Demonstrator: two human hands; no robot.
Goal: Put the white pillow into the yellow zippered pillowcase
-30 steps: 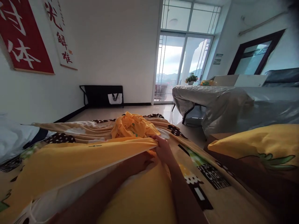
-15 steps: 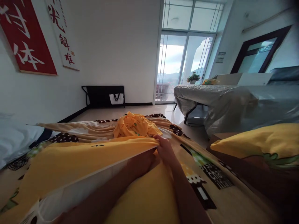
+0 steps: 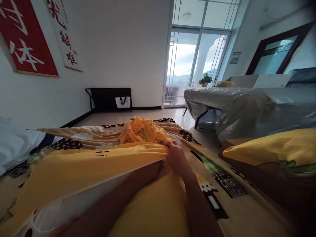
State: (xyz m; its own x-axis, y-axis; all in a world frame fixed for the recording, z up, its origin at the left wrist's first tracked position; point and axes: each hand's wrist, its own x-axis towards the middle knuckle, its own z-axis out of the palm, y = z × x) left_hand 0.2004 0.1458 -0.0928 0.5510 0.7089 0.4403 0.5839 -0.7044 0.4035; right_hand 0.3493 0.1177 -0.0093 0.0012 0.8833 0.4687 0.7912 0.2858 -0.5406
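1. Head view: the yellow cover (image 3: 74, 174) lay on the near side of the crumpled heap (image 3: 140, 130), its long axis running leftward.
2. Nearer the heap, the right hand (image 3: 175, 156) pinched the cover's edge; the left hand (image 3: 154, 170) lay within its opening, grip too shaded to tell.
3. Smooth cloth overlay the printed blanket (image 3: 237, 210).

My right forearm (image 3: 201, 200) rises from the bottom of the frame, right of centre, and leans up and leftward to my right hand (image 3: 175, 154), its fingers curled in a closed pinch. My left forearm (image 3: 106, 200) slants in shadow from the lower left toward my left hand (image 3: 153, 170) near the middle, its fingers too dark to make out
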